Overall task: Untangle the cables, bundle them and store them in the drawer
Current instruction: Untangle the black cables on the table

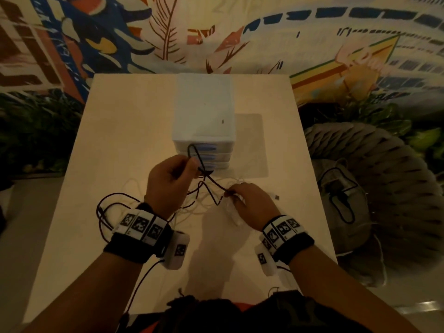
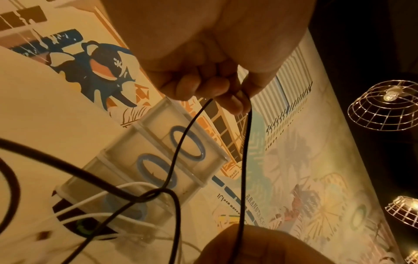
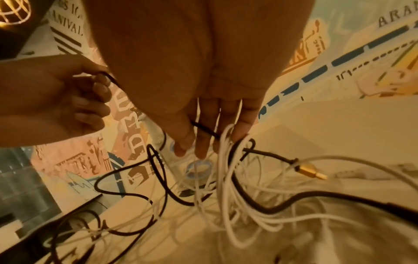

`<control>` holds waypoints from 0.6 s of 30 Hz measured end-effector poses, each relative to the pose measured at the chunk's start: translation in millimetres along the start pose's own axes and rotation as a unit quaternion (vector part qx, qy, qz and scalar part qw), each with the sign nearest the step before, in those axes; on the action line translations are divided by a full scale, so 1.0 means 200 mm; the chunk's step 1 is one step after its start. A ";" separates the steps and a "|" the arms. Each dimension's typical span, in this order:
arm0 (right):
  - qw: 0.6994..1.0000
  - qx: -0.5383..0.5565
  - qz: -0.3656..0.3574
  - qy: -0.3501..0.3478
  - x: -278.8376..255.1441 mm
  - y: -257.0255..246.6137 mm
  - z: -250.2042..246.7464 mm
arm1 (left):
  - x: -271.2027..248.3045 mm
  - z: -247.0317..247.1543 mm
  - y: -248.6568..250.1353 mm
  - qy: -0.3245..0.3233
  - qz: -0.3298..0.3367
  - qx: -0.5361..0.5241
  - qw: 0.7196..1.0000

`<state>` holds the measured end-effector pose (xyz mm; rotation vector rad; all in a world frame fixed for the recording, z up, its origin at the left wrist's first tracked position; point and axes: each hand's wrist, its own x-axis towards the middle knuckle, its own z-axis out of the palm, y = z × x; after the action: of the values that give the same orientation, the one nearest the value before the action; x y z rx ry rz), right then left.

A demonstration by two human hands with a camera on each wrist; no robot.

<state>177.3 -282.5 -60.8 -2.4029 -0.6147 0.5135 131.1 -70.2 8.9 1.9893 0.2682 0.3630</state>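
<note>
The near edge of the bench [image 1: 72, 272] runs just in front of the person's body, and bare top lies open between both forearms and out to the left and right edges. Black cable [image 1: 105, 212] loops out past the left wrist, close to the bench's left side.

Further in, the left hand [image 1: 170, 186] is raised above the top with fingers curled, pinching a doubled length of the black cable so a narrow loop stands up from it; the left wrist view shows both strands running down from the pinched fingers [image 2: 217, 89] to a crossing knot below. The right hand [image 1: 252, 203] is lower, its thumb and fingers closed on the same black cable where it comes out of the tangle, with several strands of white cable [image 3: 228, 178] passing between its fingers. The white cable lies in loose coils on the bench under and between both hands, and a gold plug [image 3: 312, 171] rests just to the right of them.

Behind the hands stands a small translucent drawer unit [image 1: 204, 111] with blue handles, its drawers closed, directly in the way of any forward reach. Bare bench lies on either side of it. Beyond the far edge hangs a painted mural wall [image 1: 216, 32], and a grey woven seat [image 1: 384, 188] stands off the right edge.
</note>
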 end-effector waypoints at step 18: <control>0.920 0.337 0.013 0.200 -0.01 0.04 -0.15 | -0.11 0.02 -0.40 -0.278 0.014 0.404 0.871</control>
<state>193.5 -303.4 -43.5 -1.7742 -0.1749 0.1810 110.2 -47.5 -67.5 2.8149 0.0036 -0.3939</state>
